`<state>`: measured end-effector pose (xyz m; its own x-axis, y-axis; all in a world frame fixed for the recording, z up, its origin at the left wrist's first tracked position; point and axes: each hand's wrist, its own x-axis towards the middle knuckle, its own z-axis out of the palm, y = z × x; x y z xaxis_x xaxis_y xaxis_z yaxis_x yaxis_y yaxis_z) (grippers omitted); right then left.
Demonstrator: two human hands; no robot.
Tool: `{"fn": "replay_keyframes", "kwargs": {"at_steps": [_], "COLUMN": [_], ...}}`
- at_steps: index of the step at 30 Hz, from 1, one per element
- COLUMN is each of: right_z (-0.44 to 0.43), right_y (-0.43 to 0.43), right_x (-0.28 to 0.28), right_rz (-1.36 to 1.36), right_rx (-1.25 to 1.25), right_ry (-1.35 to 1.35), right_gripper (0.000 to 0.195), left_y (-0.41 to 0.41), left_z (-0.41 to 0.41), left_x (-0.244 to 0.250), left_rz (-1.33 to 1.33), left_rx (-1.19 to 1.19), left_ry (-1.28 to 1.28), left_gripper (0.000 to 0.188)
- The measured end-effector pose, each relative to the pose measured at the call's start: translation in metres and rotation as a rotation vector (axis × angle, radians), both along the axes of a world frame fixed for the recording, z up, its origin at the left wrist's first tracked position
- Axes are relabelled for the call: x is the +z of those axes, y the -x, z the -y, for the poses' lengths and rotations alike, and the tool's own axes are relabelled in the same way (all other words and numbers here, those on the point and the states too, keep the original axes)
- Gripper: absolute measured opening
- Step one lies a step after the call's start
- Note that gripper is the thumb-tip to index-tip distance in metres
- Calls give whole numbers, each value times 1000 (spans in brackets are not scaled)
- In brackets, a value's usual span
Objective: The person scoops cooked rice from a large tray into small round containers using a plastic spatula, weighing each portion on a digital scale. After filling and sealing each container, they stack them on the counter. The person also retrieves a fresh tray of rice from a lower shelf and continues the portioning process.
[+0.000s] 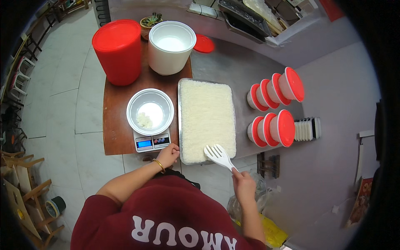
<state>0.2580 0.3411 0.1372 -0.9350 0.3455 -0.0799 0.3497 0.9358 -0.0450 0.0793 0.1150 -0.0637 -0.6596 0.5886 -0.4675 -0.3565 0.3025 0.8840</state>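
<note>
My right hand (244, 187) grips the handle of a white plastic fork-shaped serving spoon (218, 156). Its tines rest at the near right part of a layer of white rice (206, 118), which fills a rectangular metal tray (179, 131). My left hand (169, 154) is curled beside the tray's near left side, close to the scale's front edge; its fingertips are partly hidden. A plastic bowl, grey inside with a white rim (130, 101), sits on a digital kitchen scale (161, 145) with a lit blue display. A small clump of rice (144, 120) lies in the bowl.
A tall red lidded container (118, 56) and a stack of white tubs (171, 57) stand at the back of the wooden board (115, 131), near a potted succulent (152, 20). Red-lidded tubs (286, 128) form two stacks on the metal table (225, 59). A red lid (204, 43) lies behind.
</note>
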Motion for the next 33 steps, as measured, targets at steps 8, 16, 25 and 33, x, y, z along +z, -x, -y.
{"fn": "replay_keyframes", "kwargs": {"at_steps": [8,16,25,33], "right_z": [10,-6,23,31], "right_y": [19,12,50,95], "right_x": [-18,-38,-73,-96], "right_rz": [-57,25,-125,-229], "right_rx": [-122,-820,-909,-962], "right_ry": [194,1296,1404,1713], "right_gripper": [24,11,9,16], "left_y": [22,43,45,40], "left_z": [-13,-30,-31,-34], "left_x": [10,-2,-18,-31], "left_rz": [-343,-443,-302,-193], "left_rx": [65,-51,-147,-95], "left_ry": [102,196,204,158], "left_gripper": [19,18,17,16]}}
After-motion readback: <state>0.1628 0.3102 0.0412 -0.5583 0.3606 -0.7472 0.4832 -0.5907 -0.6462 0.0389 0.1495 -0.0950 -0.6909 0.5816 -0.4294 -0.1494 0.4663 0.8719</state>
